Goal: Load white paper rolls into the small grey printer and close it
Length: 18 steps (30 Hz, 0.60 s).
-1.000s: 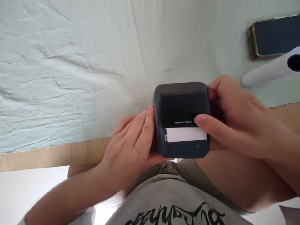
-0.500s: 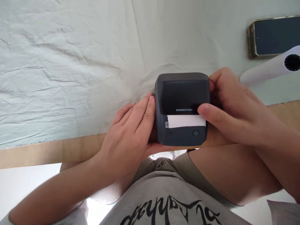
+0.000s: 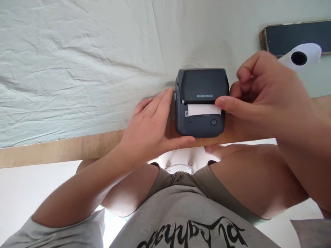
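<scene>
The left hand (image 3: 152,122) lies open along the printer (image 3: 200,127). The right hand (image 3: 269,93), half-curled, thumbs the lid (image 3: 203,82) by the paper (image 3: 203,109); its grip I cannot tell

You seem to be in a home: you sit in shorts (image 3: 224,193) and a T-shirt (image 3: 186,210) at a wooden desk (image 3: 64,151) under a creased cloth (image 3: 90,69), a phone (image 3: 297,34) beyond your right hand (image 3: 271,93).
</scene>
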Available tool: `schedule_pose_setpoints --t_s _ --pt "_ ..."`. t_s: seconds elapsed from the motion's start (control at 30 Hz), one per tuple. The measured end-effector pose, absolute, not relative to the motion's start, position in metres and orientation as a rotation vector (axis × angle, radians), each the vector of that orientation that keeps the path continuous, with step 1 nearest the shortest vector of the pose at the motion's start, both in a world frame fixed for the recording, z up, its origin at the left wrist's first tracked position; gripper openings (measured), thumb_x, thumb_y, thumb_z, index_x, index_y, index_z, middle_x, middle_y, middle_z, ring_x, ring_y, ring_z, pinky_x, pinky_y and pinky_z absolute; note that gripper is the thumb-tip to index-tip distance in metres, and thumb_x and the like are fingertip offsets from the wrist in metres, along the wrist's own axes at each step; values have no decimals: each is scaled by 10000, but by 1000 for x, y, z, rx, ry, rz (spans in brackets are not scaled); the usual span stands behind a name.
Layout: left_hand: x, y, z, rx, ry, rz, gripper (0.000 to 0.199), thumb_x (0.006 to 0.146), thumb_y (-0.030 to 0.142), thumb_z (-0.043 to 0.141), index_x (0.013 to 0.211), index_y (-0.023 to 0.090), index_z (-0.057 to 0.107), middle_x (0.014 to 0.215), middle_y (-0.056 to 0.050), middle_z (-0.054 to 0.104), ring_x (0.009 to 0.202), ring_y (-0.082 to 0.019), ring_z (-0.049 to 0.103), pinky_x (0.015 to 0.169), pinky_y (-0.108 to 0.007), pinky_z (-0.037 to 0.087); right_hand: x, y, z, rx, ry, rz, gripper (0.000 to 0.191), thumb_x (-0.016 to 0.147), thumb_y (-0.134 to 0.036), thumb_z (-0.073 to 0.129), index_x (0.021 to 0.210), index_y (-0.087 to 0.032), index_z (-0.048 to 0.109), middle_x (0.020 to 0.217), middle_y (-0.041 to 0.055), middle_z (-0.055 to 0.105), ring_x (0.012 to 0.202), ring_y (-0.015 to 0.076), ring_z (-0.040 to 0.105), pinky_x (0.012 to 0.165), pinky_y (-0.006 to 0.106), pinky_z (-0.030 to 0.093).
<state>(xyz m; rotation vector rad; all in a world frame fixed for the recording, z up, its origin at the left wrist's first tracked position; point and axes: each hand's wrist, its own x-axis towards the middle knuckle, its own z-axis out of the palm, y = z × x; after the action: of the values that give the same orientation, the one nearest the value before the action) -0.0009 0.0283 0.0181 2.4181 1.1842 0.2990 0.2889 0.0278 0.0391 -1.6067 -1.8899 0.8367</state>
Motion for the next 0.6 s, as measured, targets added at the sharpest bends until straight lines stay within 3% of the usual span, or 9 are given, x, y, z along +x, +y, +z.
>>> schedule_pose_setpoints --t_s 0.07,0.17,0.23,0.3,0.4,0.47,0.53,0.6 --pt "1 28 19 2429 1187 288 1147 1006 822 721 1803 71 381 1837 -249 523 1703 -436 527 1436 -561 382 281 27 51 -1596 -1831 731 605 1023 -724 740 1075 -193 454 651 -91 509 555 14 513 548 185 349" --pt "1 28 19 2463 1187 284 1133 1027 803 682 1795 25 386 1836 -273 513 1699 -441 530 1441 -547 374 270 29 68 -1549 -1778 619 279 1060 -388 673 1056 -188 479 654 -76 447 646 55 667 565 186 389" --pt "2 28 19 2464 1198 263 1115 1041 781 665 1802 19 374 1843 -272 504 1700 -446 526 1437 -563 380 265 32 74 -1530 -1756 487 261 1028 -353 676 994 -191 474 705 -50 457 750 97 754 547 192 426" --pt "3 27 21 2462 1207 234 1112 1050 771 653 1809 12 364 1855 -271 488 1708 -453 513 1437 -580 379 262 36 77 -1529 -1770 344 278 985 -345 714 954 -185 489 795 -26 569 805 105 775 556 211 441" --pt "5 28 23 2462 1215 205 1154 1042 797 643 1811 -14 359 1864 -277 470 1711 -461 504 1442 -578 370 260 46 75 -1612 -2015 283 144 942 -253 724 966 -178 604 900 -34 723 699 54 656 665 273 430" --pt "5 29 23 2456 1216 195 1175 1035 801 649 1813 -28 352 1866 -282 463 1710 -463 505 1445 -569 365 261 57 72 -1727 -2258 256 88 925 -235 736 995 -208 690 805 -43 700 646 65 540 691 314 377" --pt "4 29 23 2452 1211 194 1179 1033 793 662 1814 -32 349 1866 -288 460 1710 -464 507 1443 -568 368 263 69 70 -1803 -2458 236 156 909 -284 784 1056 -241 753 719 -34 645 670 98 499 678 323 320" --pt "3 29 21 2456 1197 200 1175 1037 791 669 1812 -33 352 1867 -291 457 1707 -464 511 1435 -570 380 265 83 69 -1770 -2614 280 230 918 -358 807 1120 -251 786 751 -27 664 745 107 537 682 306 307"
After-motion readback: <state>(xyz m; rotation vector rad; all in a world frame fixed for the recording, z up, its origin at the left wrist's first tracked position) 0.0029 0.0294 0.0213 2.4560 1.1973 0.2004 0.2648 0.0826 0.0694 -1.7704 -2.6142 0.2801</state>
